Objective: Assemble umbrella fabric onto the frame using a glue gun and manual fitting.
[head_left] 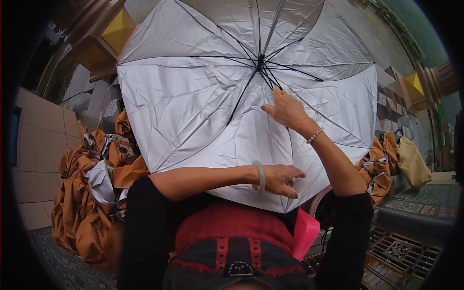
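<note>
An open umbrella (203, 101) with a silver inner lining and black ribs fills the upper middle, its inside facing me. My right hand (286, 110) reaches up just below the hub, fingers on a black rib. My left hand (282, 180), with a pale green bangle on the wrist, lies across my body at the canopy's lower edge, fingers pinching the fabric near a rib tip. A bead bracelet sits on my right wrist.
Heaps of folded brown umbrellas with silver lining lie at the left (92, 193) and at the right (382, 169). A tan bag (412, 162) stands at the right. A pink object (305, 233) rests by my lap. A patterned metal grate (396, 251) is at lower right.
</note>
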Available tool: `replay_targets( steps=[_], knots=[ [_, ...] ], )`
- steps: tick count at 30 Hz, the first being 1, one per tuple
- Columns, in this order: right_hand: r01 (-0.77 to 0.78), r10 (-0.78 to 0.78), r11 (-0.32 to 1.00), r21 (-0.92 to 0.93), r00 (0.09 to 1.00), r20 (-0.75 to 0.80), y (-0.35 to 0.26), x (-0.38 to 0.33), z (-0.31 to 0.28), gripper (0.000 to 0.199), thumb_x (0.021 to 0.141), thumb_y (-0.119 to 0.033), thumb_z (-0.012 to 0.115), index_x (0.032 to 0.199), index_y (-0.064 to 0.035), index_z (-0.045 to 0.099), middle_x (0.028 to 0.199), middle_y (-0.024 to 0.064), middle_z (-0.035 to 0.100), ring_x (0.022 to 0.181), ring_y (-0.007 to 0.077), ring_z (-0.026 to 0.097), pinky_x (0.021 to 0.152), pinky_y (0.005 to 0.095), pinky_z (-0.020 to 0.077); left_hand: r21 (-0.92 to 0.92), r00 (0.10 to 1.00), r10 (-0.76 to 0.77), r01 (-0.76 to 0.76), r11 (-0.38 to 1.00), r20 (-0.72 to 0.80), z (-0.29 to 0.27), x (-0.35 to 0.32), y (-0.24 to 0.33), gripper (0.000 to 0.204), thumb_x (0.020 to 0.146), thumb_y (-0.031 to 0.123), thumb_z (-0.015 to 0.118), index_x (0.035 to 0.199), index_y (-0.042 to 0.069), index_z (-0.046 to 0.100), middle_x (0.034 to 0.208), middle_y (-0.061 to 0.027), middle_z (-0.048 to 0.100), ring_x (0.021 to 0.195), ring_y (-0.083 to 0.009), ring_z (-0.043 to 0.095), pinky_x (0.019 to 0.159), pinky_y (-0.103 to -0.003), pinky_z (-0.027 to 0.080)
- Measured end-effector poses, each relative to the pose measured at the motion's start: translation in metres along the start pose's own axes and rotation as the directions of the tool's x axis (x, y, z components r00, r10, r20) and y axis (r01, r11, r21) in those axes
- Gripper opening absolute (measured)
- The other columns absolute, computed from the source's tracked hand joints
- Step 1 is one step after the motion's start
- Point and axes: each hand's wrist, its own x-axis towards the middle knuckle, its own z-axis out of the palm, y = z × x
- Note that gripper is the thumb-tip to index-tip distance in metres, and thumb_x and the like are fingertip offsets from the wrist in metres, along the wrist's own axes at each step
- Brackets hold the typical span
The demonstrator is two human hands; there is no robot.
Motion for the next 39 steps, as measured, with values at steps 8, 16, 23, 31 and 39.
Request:
replay_targets(
  steps=[8,16,23,31,39],
  knots=[
    [-0.099,0.064,0.992,-0.083,0.935,-0.348,0.063,0.055,0.054,0.026,0.081,-0.025,0.055,0.094,-0.0023,0.054,0.093,0.0195,0.060,0.086,0.0351,0.058,0.076,0.0395,0.0455,0.328,0.964,-0.067,0.153,0.932,-0.257,-0.088,-0.011,0.002,0.025,0.074,0.025,0.063,0.083,0.002,0.066,0.078,-0.0163,0.064,0.081,-0.0322,0.061,0.074,-0.039,0.047],
    [0.067,0.107,0.959,0.274,0.812,-0.574,0.047,0.037,0.064,0.010,0.080,-0.007,0.053,0.087,-0.0030,0.059,0.084,0.0130,0.059,0.074,0.0310,0.058,0.065,0.0358,0.0457,-0.346,0.409,-0.401,0.203,0.916,-0.820,-0.216,-0.038,-0.090,0.026,0.082,0.014,0.055,0.102,-0.003,0.061,0.079,-0.0065,0.061,0.070,-0.0106,0.057,0.063,-0.022,0.049],
    [0.226,0.100,0.892,0.392,0.746,-0.658,0.027,0.020,0.054,0.013,0.078,0.000,0.054,0.090,-0.0018,0.057,0.080,0.0144,0.054,0.070,0.0324,0.056,0.062,0.0364,0.0444,-0.652,0.427,-0.510,-0.312,0.691,-0.746,-0.236,-0.009,-0.083,0.012,0.081,0.009,0.061,0.087,-0.001,0.059,0.074,-0.0074,0.061,0.061,-0.0150,0.059,0.051,-0.025,0.049],
    [0.254,0.107,0.858,0.446,0.762,-0.639,0.028,0.025,0.055,0.012,0.078,0.002,0.057,0.089,0.0001,0.058,0.075,0.0120,0.053,0.065,0.0264,0.053,0.059,0.0324,0.0427,-0.664,0.279,-0.603,-0.274,0.696,-0.747,-0.241,0.015,-0.084,0.011,0.085,0.011,0.058,0.085,0.000,0.061,0.074,-0.0100,0.063,0.061,-0.0178,0.061,0.055,-0.027,0.052],
    [0.259,0.134,0.835,0.485,0.759,-0.637,0.026,0.025,0.051,0.012,0.078,0.002,0.058,0.089,0.0005,0.059,0.074,0.0107,0.053,0.062,0.0229,0.052,0.057,0.0299,0.0422,-0.637,0.262,-0.591,-0.144,0.757,-0.762,-0.241,0.015,-0.073,0.014,0.088,0.009,0.051,0.083,-0.002,0.059,0.072,-0.0117,0.063,0.057,-0.0192,0.060,0.051,-0.029,0.052]
  ],
)
